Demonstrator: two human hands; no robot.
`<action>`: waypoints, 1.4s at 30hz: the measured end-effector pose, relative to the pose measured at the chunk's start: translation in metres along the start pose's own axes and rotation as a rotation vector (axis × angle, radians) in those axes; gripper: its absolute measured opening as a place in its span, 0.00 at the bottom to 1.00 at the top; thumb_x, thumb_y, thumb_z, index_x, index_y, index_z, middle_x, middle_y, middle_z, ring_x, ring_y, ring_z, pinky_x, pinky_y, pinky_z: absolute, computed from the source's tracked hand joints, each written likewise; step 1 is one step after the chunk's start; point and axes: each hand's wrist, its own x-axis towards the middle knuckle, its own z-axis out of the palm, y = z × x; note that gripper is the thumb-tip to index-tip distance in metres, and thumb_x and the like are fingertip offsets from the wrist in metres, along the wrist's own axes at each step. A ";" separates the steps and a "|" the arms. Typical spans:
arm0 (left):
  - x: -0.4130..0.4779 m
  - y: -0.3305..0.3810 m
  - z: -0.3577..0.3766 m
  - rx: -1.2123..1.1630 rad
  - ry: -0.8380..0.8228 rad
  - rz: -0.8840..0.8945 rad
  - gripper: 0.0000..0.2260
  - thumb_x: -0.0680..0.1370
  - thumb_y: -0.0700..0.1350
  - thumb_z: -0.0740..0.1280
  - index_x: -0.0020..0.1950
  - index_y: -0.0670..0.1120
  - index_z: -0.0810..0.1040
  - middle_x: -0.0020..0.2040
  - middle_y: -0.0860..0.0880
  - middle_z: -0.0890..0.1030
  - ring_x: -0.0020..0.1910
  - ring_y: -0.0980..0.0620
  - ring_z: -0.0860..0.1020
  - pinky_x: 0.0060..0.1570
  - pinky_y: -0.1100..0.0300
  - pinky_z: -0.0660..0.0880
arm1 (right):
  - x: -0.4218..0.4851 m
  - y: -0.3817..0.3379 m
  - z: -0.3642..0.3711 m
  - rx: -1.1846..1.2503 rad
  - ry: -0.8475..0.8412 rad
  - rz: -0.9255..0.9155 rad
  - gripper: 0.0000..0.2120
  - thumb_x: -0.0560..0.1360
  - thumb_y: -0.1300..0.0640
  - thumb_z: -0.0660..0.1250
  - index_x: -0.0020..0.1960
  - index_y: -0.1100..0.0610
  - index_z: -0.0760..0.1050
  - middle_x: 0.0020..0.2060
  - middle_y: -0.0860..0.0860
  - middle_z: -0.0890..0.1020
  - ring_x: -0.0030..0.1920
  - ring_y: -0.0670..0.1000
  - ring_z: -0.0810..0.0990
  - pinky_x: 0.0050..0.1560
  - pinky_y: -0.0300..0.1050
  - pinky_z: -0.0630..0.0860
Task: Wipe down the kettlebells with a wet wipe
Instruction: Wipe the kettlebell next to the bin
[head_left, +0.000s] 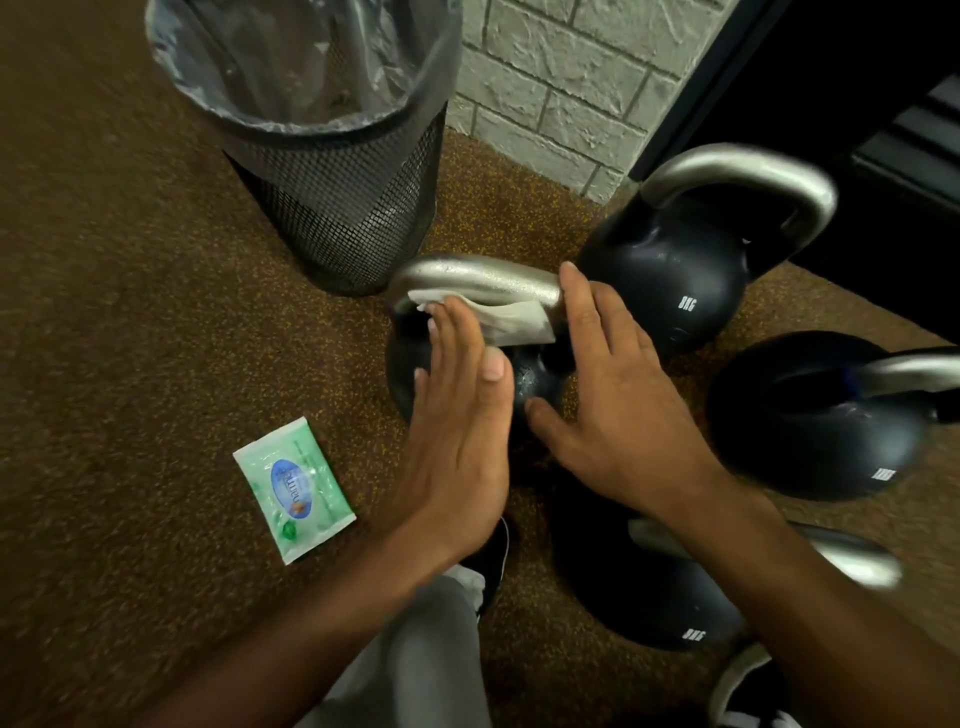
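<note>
Now, handle-wiping: your flat left hand (457, 415) presses the white wet wipe (514, 322); your open right hand (618, 400), three o'clock, rests on the round black kettlebell (402, 374). Its body likely comes next.

Grey trouser leg (415, 660) near centre, soft plain fabric. Black shoe (491, 561) just beyond it, thin white edge line. Second black shoe (748, 686) near right, white sole rim. Left forearm (311, 613), right forearm (831, 587) bare.

My L hand (457, 415) lay flat, fingers straight, pressing wet wipe (514, 322) onto steel handle (483, 278) of front kettlebell (530, 382), R hand (613, 395) flat beside handle's right end, wipes pkt (293, 488) on floor (130, 338) to my left, mesh bin (337, 208) behind.
</note>
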 end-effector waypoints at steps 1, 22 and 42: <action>0.000 -0.002 0.002 0.018 0.015 0.011 0.44 0.67 0.81 0.33 0.77 0.61 0.32 0.78 0.64 0.33 0.75 0.73 0.34 0.75 0.65 0.33 | 0.000 0.000 0.000 0.000 0.001 -0.001 0.52 0.74 0.45 0.71 0.82 0.47 0.36 0.81 0.49 0.49 0.79 0.57 0.54 0.75 0.50 0.57; 0.090 0.020 -0.064 0.743 -0.042 0.458 0.30 0.84 0.59 0.42 0.76 0.49 0.72 0.73 0.49 0.76 0.73 0.53 0.71 0.78 0.45 0.53 | 0.000 0.002 0.006 0.031 0.026 0.005 0.52 0.74 0.47 0.71 0.82 0.46 0.35 0.81 0.50 0.50 0.79 0.59 0.55 0.76 0.57 0.62; 0.047 -0.025 -0.028 1.277 0.178 0.714 0.37 0.84 0.65 0.46 0.83 0.40 0.53 0.83 0.41 0.52 0.82 0.40 0.51 0.74 0.27 0.51 | 0.001 0.000 0.008 0.036 0.029 0.012 0.51 0.74 0.48 0.69 0.82 0.50 0.35 0.81 0.54 0.49 0.80 0.60 0.53 0.77 0.59 0.60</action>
